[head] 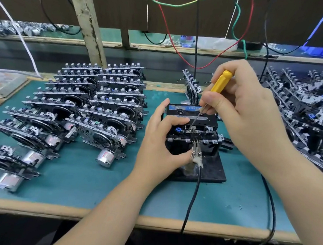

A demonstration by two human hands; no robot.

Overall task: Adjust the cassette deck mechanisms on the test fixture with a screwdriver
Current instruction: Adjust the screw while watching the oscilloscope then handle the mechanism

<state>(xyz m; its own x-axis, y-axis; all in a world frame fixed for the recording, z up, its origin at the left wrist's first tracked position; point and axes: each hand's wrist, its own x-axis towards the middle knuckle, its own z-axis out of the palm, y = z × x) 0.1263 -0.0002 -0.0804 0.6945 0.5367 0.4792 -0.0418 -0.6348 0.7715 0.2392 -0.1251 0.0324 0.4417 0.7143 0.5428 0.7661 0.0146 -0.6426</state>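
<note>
A black cassette deck mechanism with a cassette in it sits on the black test fixture at the middle of the bench. My right hand grips a yellow-handled screwdriver; its thin shaft slants down-left, and the tip rests on a small metal part on top of the mechanism. My left hand holds the mechanism's left side, index finger curled over the top and thumb by the metal clip at the front.
Two rows of stacked deck mechanisms fill the left of the green mat. A jumbled heap of mechanisms lies at the right. A black cable runs from the fixture over the front edge. Coloured wires hang behind.
</note>
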